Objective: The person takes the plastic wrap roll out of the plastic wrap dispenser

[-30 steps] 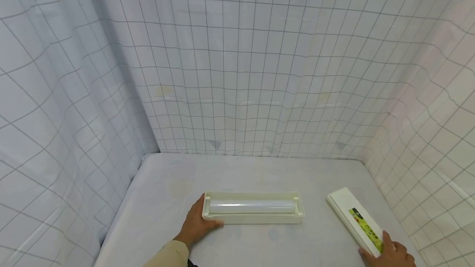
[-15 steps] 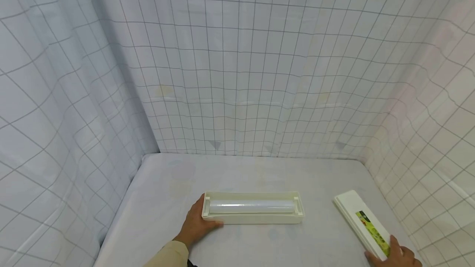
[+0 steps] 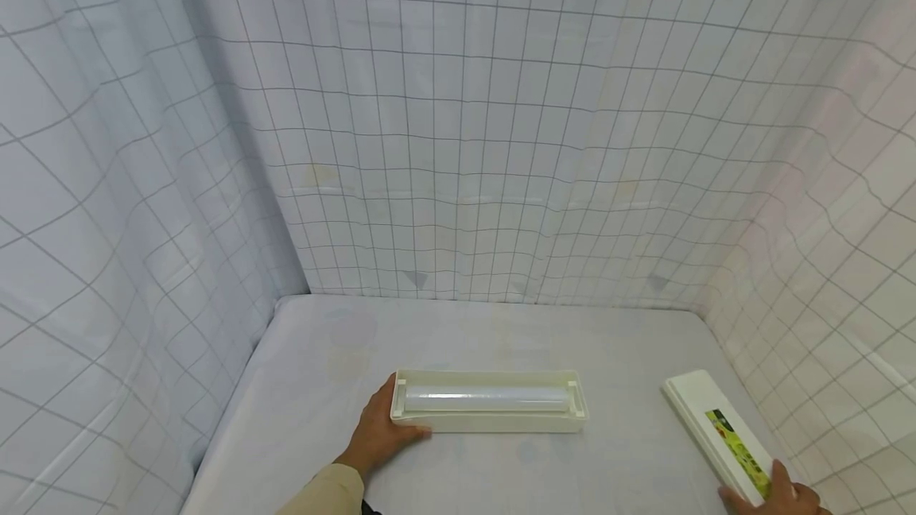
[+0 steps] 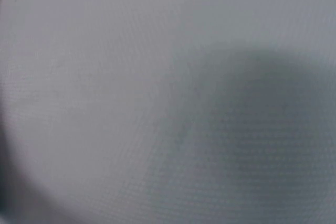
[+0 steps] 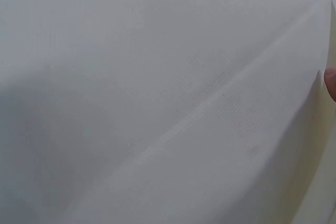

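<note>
In the head view, a long off-white plastic box [image 3: 490,424] sits on the cloth-covered table. A shiny, translucent roll of what looks like cling film [image 3: 487,398] lies lengthwise inside it. My left hand [image 3: 379,435] grips the box's left end, thumb along the front wall, the other fingers partly hidden behind. At the lower right, my right hand [image 3: 780,495] holds the near end of a long white lid [image 3: 716,427] with a yellow-green label [image 3: 739,451]. The lid lies at a slant, apart from the box. A right fingertip [image 5: 330,82] touches the lid's edge in the right wrist view.
White cloth [image 3: 458,475] covers the table. Grid-patterned sheets hang as a back wall [image 3: 458,141], a left wall [image 3: 122,221] and a right wall [image 3: 837,261]. The right wall runs close beside the lid. Only cloth and shadow fill the left wrist view.
My right hand has moved the lid to the right and slightly towards me, away from the box. My left hand and the box have stayed in place.
</note>
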Tool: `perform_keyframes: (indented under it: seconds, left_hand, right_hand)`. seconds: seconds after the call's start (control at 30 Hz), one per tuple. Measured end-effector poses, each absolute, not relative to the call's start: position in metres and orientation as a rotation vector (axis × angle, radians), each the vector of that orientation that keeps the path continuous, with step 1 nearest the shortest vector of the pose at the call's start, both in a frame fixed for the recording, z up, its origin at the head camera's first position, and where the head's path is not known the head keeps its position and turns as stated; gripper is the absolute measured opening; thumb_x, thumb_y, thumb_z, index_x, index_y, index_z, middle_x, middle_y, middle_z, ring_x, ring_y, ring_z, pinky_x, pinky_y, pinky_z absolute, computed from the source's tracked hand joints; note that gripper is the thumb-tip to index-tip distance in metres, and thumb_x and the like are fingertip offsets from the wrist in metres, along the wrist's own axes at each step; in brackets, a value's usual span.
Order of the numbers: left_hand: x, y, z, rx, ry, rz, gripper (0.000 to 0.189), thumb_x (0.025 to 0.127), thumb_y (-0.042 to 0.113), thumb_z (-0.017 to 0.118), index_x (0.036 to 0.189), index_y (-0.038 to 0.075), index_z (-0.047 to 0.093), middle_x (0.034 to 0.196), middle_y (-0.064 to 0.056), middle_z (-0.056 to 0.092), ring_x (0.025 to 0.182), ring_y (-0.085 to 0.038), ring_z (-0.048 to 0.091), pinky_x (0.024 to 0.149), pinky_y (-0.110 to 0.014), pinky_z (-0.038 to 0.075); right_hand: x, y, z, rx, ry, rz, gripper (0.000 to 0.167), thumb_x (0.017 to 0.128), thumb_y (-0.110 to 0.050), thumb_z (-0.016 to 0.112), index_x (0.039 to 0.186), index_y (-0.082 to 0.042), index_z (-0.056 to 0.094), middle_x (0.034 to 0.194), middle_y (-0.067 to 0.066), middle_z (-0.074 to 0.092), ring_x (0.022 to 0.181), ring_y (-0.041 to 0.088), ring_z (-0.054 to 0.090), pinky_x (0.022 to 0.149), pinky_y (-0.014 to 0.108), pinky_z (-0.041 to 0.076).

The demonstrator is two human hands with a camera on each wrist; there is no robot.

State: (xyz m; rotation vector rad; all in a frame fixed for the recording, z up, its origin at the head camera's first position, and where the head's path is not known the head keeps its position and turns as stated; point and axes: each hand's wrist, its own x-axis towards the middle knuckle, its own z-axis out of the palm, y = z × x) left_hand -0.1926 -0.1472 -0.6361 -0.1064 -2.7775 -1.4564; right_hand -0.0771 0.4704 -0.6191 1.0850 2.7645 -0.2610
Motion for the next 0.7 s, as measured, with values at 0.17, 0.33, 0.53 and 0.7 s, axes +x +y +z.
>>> perform_keyframes:
  seconds: [0.17, 0.33, 0.53, 0.7]
  left_hand:
    - [-0.1922, -0.1471, -0.6362, -0.107, -2.779, -1.457, 0.117, 0.058, 0.048, 0.097, 0.155, 0.018, 0.039, 0.136, -0.001, 0.063, 0.131, -0.030, 0.053, 0.114, -0.056, 0.040]
    - [-0.1918, -0.1477, -0.6364, -0.097, -2.771, -1.470, 0.118, 0.057, 0.046, 0.098, 0.156, 0.018, 0.038, 0.137, -0.003, 0.063, 0.132, -0.031, 0.053, 0.114, -0.057, 0.039]
    - [-0.1928, -0.1479, -0.6401, -0.115, -2.773, -1.451, 0.116, 0.057, 0.047, 0.097, 0.155, 0.019, 0.040, 0.135, -0.001, 0.064, 0.131, -0.030, 0.054, 0.114, -0.056, 0.040]
    - [-0.1935, -0.1474, -0.6402, -0.106, -2.781, -1.451, 0.117, 0.057, 0.049, 0.097, 0.155, 0.020, 0.039, 0.136, -0.001, 0.063, 0.132, -0.029, 0.053, 0.114, -0.056, 0.039]
  right_hand:
    - [-0.0754, 0.4746, -0.6234, 1.127, 2.740, -0.244, 0.126, 0.064, -0.066, 0.084, 0.142, 0.009, 0.019, 0.119, 0.050, 0.032, 0.109, 0.062, 0.049, 0.093, 0.068, 0.046]
    - [-0.0746, 0.4728, -0.6275, 1.158, 2.768, -0.318, 0.121, 0.067, -0.061, 0.083, 0.141, 0.009, 0.019, 0.113, 0.047, 0.029, 0.102, 0.058, 0.046, 0.089, 0.066, 0.047]
    - [-0.0754, 0.4679, -0.6302, 1.192, 2.839, -0.403, 0.114, 0.071, -0.056, 0.082, 0.140, 0.010, 0.020, 0.107, 0.045, 0.030, 0.094, 0.056, 0.044, 0.081, 0.066, 0.045]
    - [-0.0828, 0.4750, -0.6298, 1.165, 2.797, -0.348, 0.119, 0.070, -0.065, 0.080, 0.142, 0.009, 0.021, 0.108, 0.048, 0.035, 0.097, 0.058, 0.049, 0.081, 0.063, 0.048]
